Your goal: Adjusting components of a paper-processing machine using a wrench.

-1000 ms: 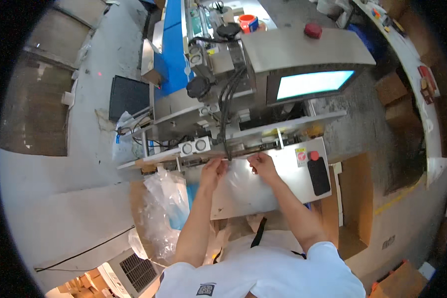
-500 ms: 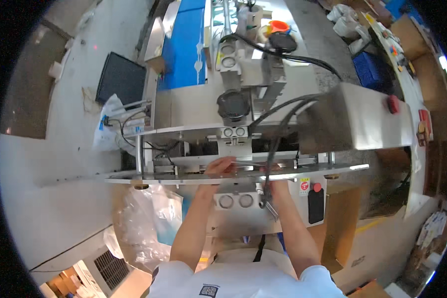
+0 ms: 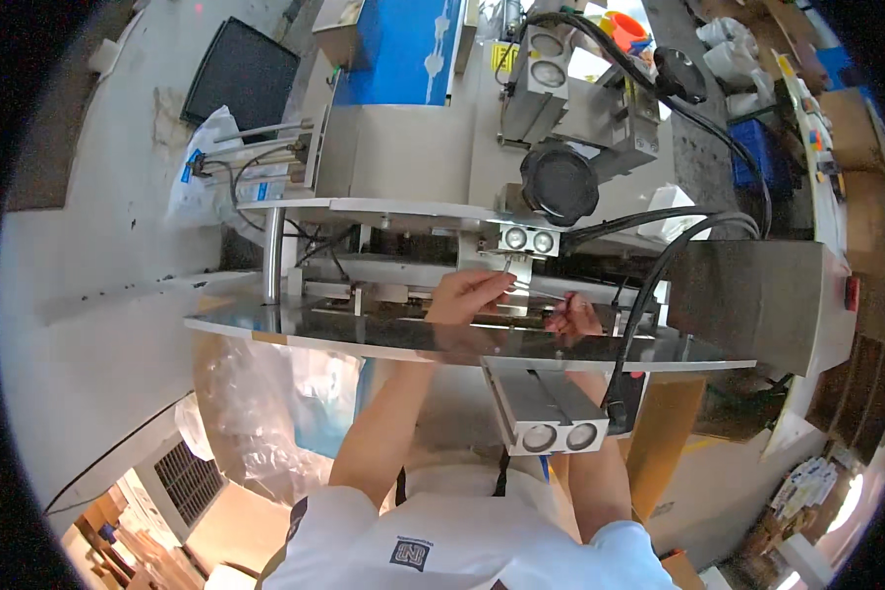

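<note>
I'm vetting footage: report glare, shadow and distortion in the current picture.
Head view: the long metal plate bows, corners black; head view: highlights speckle the clear plastic; head view: the right hand looks darker than the left hand, detail between them soft.

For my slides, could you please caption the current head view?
Left hand and right hand reach past a long, glossy metal plate.
</note>
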Demonstrator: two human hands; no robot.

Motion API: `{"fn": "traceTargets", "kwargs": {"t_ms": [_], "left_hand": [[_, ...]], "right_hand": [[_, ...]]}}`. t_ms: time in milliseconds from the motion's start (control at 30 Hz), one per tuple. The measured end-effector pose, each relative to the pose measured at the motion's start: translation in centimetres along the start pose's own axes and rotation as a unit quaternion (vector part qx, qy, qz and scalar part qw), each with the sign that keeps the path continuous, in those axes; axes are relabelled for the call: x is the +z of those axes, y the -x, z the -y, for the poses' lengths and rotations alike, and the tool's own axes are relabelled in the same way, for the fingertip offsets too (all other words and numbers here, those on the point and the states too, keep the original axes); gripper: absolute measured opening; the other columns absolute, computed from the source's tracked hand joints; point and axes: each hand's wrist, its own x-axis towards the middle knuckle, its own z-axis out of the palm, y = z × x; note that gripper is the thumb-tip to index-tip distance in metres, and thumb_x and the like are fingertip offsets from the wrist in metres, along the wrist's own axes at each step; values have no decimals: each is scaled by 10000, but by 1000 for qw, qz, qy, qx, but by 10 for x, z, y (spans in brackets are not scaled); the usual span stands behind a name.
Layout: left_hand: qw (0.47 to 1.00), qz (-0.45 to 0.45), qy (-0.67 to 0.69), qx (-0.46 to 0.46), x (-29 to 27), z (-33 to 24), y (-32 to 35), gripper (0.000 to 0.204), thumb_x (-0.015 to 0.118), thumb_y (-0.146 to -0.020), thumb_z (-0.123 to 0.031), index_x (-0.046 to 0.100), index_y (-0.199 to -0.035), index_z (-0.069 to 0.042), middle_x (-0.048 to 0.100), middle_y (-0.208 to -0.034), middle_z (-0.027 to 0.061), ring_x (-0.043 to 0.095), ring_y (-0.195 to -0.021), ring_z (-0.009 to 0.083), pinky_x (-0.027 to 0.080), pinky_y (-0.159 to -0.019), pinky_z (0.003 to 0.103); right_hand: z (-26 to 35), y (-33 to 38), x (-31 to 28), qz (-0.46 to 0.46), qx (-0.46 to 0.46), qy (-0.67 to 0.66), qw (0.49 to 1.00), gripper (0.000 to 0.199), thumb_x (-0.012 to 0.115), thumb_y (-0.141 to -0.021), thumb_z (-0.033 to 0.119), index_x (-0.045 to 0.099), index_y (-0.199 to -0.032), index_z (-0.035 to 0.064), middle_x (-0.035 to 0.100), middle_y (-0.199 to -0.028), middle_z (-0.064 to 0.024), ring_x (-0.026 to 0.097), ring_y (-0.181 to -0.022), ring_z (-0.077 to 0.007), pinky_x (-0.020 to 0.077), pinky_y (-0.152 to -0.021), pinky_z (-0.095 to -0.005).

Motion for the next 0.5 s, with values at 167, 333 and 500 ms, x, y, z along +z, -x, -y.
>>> {"fn": "traceTargets", "kwargs": {"t_ms": [167, 333, 500], "left_hand": [[960, -98, 164, -206, 12, -28, -6, 333, 654, -923, -312, 702, -1070, -17, 669, -870, 18, 597, -818, 98, 485, -721, 258], [938, -127, 226, -230, 18, -34, -8, 296, 665, -909, -285, 705, -1062, -34, 688, -914, 32, 601, -802, 88, 493, -716, 248], [933, -128, 252, -222, 18, -28, -7, 287, 676, -899, -272, 706, -1046, -27, 694, -901, 38, 602, -782, 84, 501, -696, 243]], "right_hand": [[8, 7, 7, -41, -21, 104, 993, 250, 612, -959, 285, 569, -1080, 71, 618, -886, -41, 590, -696, -141, 505, -677, -283], [22, 18, 13, -43, -25, 48, 998, 250, 655, -933, 237, 591, -1097, 59, 633, -908, -40, 586, -723, -123, 503, -682, -259], [29, 15, 19, -32, -2, 17, 999, 212, 640, -945, 251, 615, -1025, 56, 645, -877, -39, 588, -736, -113, 505, -672, -258]]}}
